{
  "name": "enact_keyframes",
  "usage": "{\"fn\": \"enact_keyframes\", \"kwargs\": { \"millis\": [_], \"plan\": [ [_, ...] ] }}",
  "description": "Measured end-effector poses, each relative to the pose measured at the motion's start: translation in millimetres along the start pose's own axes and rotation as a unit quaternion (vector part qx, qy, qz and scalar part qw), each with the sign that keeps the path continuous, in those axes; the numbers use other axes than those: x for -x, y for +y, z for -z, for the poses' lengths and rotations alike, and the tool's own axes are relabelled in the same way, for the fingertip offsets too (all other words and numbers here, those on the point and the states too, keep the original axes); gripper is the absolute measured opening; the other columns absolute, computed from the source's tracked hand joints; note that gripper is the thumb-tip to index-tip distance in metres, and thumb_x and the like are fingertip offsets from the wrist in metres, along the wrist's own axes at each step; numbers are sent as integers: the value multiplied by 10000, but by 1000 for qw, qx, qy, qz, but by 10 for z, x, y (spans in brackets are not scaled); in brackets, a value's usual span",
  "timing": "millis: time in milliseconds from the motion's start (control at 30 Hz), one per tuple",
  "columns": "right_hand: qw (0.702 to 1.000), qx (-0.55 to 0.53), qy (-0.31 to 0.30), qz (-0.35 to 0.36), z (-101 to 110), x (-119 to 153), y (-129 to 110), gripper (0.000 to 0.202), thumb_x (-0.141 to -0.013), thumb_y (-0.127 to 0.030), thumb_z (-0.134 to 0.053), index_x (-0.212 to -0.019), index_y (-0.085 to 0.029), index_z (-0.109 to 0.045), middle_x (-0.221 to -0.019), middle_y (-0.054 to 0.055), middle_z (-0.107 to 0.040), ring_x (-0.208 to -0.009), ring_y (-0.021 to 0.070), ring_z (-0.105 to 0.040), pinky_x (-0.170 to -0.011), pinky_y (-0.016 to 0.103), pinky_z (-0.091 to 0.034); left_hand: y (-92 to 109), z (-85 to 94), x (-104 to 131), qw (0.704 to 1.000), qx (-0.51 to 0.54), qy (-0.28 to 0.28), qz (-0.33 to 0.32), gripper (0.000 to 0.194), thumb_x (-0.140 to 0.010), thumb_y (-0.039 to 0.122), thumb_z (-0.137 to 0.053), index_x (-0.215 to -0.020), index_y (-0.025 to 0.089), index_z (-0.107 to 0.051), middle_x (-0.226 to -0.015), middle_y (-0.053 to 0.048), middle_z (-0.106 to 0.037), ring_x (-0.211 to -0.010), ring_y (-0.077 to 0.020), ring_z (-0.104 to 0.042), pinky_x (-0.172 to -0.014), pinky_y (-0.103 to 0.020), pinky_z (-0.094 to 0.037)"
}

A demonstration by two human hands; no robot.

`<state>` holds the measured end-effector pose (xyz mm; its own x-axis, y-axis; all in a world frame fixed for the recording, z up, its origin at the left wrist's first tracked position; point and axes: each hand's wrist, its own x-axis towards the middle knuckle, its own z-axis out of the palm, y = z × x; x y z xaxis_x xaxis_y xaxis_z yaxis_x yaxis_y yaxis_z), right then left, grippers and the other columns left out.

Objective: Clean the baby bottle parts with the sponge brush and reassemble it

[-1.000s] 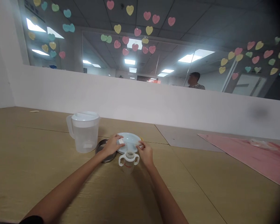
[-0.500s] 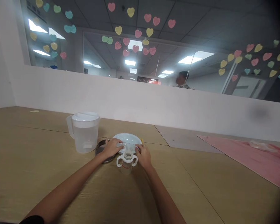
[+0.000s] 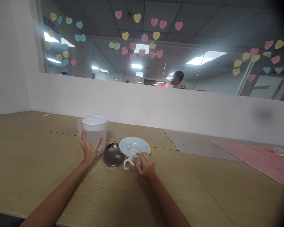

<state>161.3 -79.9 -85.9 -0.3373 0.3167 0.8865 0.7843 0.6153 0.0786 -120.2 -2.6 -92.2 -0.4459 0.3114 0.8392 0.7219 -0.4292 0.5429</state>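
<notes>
My left hand point(image 3: 88, 148) is in front of a clear plastic pitcher point(image 3: 94, 136) with a white lid, its thumb and fingers spread. Whether it touches the pitcher's side I cannot tell. My right hand point(image 3: 146, 164) has its thumb and fingers on the neck of a small lidless baby bottle point(image 3: 135, 156), which stands upright. One curved white handle of the bottle shows on the left; my hand covers the other side. Just behind it is a pale blue-white plate point(image 3: 126, 142), with a small white cap-like piece point(image 3: 133, 151) at its near edge.
A round metal dish point(image 3: 113, 156) sits between the pitcher and the bottle. Something yellow point(image 3: 150, 147) shows beside the plate. A pink cloth point(image 3: 248, 157) lies at the right of the wooden table point(image 3: 97, 201). Behind a window above the wall, a person point(image 3: 179, 78) is visible.
My left hand has left the plate and moved left to the pitcher, uncovering the metal dish. My right hand has come from the plate's edge onto the bottle's neck. The view has shifted slightly.
</notes>
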Motion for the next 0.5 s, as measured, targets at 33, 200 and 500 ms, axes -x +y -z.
{"fn": "enact_keyframes", "kwargs": {
  "millis": [33, 200, 500],
  "plan": [
    [1000, 10, 6, -1, -12, -4, 2, 204, -844, -292, -483, -920, -148, -606, -738, 58, -607, -706, 162, -547, -623, 263, -406, -66, -10, -2, 1000, -4, -10, 19, 915, -679, 517, -668, -1387, 150, -219, -1375, -196, -317, -1276, -359, -295, -1027, -552, -240],
    [999, 28, 16, 3, -24, -16, 21, 188, -846, -276, -485, -932, -155, -600, -760, 54, -618, -715, 160, -546, -632, 264, -419, -278, -120, 35, 992, -3, -53, 115, 1208, -547, 578, -743, -1440, 127, -65, -1419, -255, -242, -1302, -440, -242, -1009, -623, -276],
    [1000, 20, 19, -3, -38, 1, 28, 183, -835, -257, -503, -954, -159, -601, -828, 69, -645, -749, 167, -568, -671, 277, -448, -265, -84, 62, 991, 13, -71, 117, 1151, -573, 571, -736, -1441, 174, -93, -1439, -211, -270, -1291, -433, -293, -995, -629, -336]
  ]
}}
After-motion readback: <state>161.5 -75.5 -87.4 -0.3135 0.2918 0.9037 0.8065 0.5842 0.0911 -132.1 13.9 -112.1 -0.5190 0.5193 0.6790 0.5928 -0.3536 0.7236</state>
